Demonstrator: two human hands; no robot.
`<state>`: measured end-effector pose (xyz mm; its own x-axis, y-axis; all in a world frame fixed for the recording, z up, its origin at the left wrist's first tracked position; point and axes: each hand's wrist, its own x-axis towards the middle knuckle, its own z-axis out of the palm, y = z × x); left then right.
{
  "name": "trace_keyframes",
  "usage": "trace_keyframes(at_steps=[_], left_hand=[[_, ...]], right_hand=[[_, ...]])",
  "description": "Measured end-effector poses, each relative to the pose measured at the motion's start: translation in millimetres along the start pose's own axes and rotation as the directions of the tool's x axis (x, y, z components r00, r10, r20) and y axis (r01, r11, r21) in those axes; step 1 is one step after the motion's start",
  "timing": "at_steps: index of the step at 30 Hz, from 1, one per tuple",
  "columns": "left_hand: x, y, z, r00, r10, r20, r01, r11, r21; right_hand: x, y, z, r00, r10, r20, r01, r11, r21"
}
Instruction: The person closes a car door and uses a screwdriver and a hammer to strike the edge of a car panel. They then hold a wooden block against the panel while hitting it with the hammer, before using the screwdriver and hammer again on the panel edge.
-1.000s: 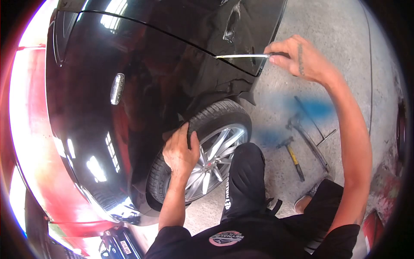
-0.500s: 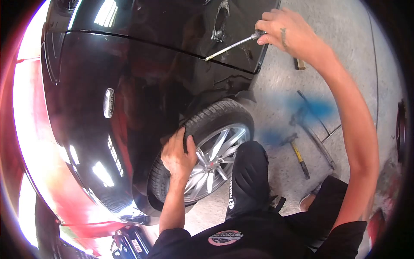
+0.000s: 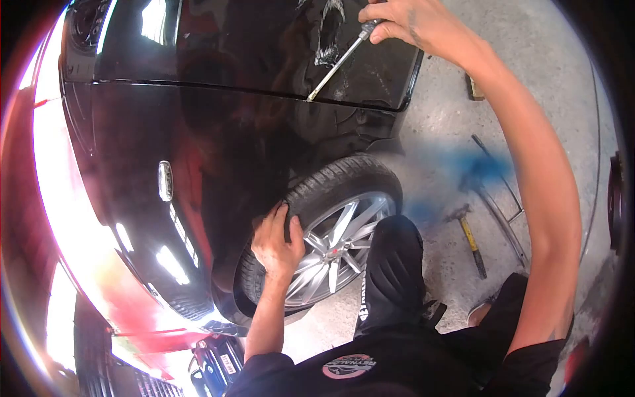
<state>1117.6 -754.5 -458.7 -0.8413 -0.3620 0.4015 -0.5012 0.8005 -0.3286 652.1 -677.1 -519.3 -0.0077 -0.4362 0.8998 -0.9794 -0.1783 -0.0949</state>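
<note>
screwdriver (image 3: 338,65) at car panel seam (image 3: 218,89)
right hand (image 3: 415,26): grip closed around the screwdriver handle, tip at the seam; left hand (image 3: 276,241): grip spread, thumb apart, resting against the tyre (image 3: 357,173).

Concrete floor (image 3: 555,86) with hammer (image 3: 472,243) and tools (image 3: 505,227)

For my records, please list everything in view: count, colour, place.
car: 1, black, centre
wheel: 1, black and silver, on car
side lamp: 1, clear, on car
scuff: 1, pale, on car
screwdriver: 1, silver, tip at car
floor: 1, grey, right
hammer: 1, yellow and black, floor
long tools: 2, grey, floor
block: 1, dark and tan, floor
background surface: 1, red, left
plated object: 1, dark, bottom
shirt: 1, black, bottom
trousers: 1, black, beside wheel
left hand: 1, bare, at wheel
right hand: 1, bare, holding screwdriver
</note>
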Motion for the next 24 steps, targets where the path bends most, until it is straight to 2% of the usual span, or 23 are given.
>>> trace_keyframes(at_steps=[1, 6, 8, 9, 11, 15, 17, 18, 20, 24], left_hand=[[0, 1, -1, 1.0, -0.011, 0.007, 0.011, 1.0, -0.006], [-2, -1, 0, 1.0, -0.015, -0.016, 0.015, 1.0, -0.003], [-2, -2, -1, 1.0, -0.013, 0.004, 0.013, 1.0, -0.025], [-2, -2, -2, 1.0, -0.011, -0.006, 0.011, 1.0, -0.017], [-1, -1, -4, 1.0, -0.022, -0.002, 0.022, 1.0, -0.014], [-5, -4, -2, 0.999, -0.037, -0.027, 0.036, 0.999, -0.035], [-6, -3, -3, 0.995, -0.096, 0.031, 0.098, 0.993, -0.069], [-5, -4, -2, 0.995, -0.101, 0.027, 0.103, 0.992, -0.069], [-8, -5, -1, 0.995, -0.093, 0.025, 0.095, 0.993, -0.068], [-6, -5, -4, 0.996, -0.084, -0.003, 0.083, 0.992, -0.094]], right_hand=[[3, 7, 5, 0.999, -0.044, 0.0, 0.044, 0.999, 0.012], [12, 22, 16, 0.995, -0.078, 0.058, 0.073, 0.994, 0.084], [14, 20, 15, 0.99, 0.015, 0.137, -0.028, 0.995, 0.091], [14, 14, 13, 0.993, -0.002, 0.122, -0.009, 0.996, 0.093], [4, -4, 10, 0.981, 0.186, 0.058, -0.191, 0.975, 0.112], [-6, -10, 17, 0.976, 0.212, 0.045, -0.214, 0.976, 0.039], [1, -11, 24, 0.962, 0.268, 0.055, -0.27, 0.963, 0.021], [4, -7, 28, 0.963, 0.262, 0.055, -0.263, 0.964, 0.022], [6, 8, 36, 0.948, 0.26, 0.183, -0.271, 0.962, 0.036], [7, 10, 26, 0.96, 0.214, 0.183, -0.205, 0.977, -0.067]])
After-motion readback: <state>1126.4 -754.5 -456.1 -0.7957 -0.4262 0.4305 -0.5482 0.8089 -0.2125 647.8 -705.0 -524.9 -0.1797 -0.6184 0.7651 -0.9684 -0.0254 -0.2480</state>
